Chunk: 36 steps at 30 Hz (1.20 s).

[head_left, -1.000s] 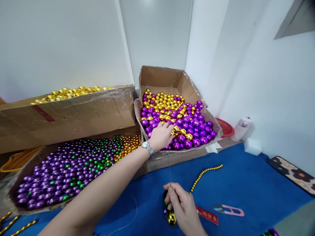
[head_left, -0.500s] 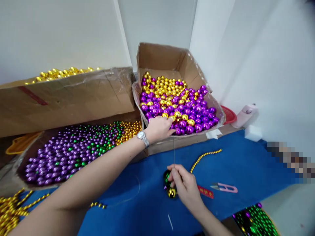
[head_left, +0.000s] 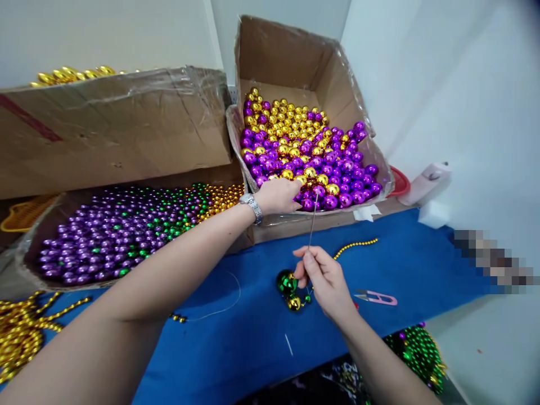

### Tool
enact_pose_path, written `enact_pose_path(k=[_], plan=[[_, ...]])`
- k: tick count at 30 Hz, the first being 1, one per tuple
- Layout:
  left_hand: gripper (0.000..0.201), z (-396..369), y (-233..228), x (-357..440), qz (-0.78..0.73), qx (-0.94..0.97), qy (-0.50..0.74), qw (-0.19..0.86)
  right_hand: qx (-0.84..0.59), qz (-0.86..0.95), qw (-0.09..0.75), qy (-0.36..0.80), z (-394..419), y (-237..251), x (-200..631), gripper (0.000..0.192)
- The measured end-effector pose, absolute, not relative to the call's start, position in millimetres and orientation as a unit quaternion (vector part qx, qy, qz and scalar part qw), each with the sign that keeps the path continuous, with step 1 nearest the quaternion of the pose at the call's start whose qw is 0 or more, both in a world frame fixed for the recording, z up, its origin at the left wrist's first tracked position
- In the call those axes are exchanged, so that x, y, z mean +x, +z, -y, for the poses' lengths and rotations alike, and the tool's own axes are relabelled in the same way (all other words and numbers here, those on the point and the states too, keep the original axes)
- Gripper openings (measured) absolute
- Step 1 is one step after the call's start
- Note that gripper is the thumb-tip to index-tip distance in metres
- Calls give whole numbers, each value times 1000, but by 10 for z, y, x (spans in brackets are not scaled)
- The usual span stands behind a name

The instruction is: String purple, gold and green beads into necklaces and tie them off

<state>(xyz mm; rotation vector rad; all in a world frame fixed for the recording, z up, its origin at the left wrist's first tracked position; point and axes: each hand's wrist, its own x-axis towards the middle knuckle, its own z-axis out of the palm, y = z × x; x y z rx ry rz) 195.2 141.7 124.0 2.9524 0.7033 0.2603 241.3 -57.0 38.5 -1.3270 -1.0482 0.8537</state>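
My left hand (head_left: 280,196) curls over the front edge of the cardboard box (head_left: 291,62), fingers closed on purple and gold beads (head_left: 312,154). My right hand (head_left: 324,278) pinches the needle (head_left: 313,220) upright, strung beads (head_left: 290,288) hanging onto the blue surface (head_left: 253,332).

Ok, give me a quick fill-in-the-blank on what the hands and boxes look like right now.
1. The left hand reaches into the box of gold and ____ balls.
2. The right hand pinches a thin, upright ____.
3. The wristwatch sits on the ____ wrist.
4. The cloth on the table is ____.

Missing words: purple; needle; left; blue
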Motion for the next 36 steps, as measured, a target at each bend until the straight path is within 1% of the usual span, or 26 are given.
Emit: enact_pose_path(k=[3, 4, 5, 6, 8, 9, 10, 12, 14, 16, 18, 20, 21, 23, 26, 29, 36], plan=[[25, -1385, 1284, 1860, -211, 968, 121, 57, -571, 483, 570, 341, 579, 475, 2405, 29], [24, -1360, 1306, 1796, -209, 963, 149, 81, -579, 496, 559, 326, 594, 480, 2405, 29], [24, -1329, 1326, 1714, -212, 950, 188, 134, -590, 509, 545, 310, 613, 473, 2406, 29], [24, -1294, 1341, 1618, -218, 922, 233, 219, -604, 519, 530, 292, 634, 455, 2407, 29], [24, -1215, 1344, 1395, -231, 805, 313, 448, -626, 538, 502, 259, 675, 400, 2403, 27], [25, -1174, 1329, 1279, -234, 726, 333, 555, -632, 546, 491, 246, 691, 369, 2397, 26], [24, -1135, 1305, 1165, -236, 652, 340, 635, -635, 555, 481, 237, 705, 338, 2387, 25], [24, -1060, 1235, 959, -241, 540, 343, 730, -633, 574, 467, 227, 722, 282, 2358, 25], [24, -988, 1158, 795, -253, 473, 346, 769, -629, 591, 458, 214, 729, 239, 2324, 24], [25, -916, 1089, 678, -266, 439, 353, 782, -622, 608, 451, 198, 729, 211, 2293, 24], [26, -848, 1030, 601, -278, 432, 360, 779, -612, 626, 447, 182, 723, 196, 2267, 24], [30, -791, 974, 551, -295, 468, 378, 743, -604, 640, 441, 173, 717, 190, 2246, 24], [33, -768, 946, 530, -307, 505, 390, 706, -602, 646, 439, 169, 714, 188, 2238, 24], [38, -736, 891, 490, -336, 600, 409, 599, -598, 654, 433, 161, 712, 180, 2227, 23], [38, -714, 823, 428, -369, 708, 404, 448, -594, 667, 424, 152, 718, 160, 2221, 23], [36, -709, 785, 377, -369, 760, 392, 364, -594, 674, 414, 147, 725, 138, 2221, 22], [30, -723, 775, 325, -311, 841, 401, 187, -600, 686, 390, 134, 734, 136, 2235, 23]])
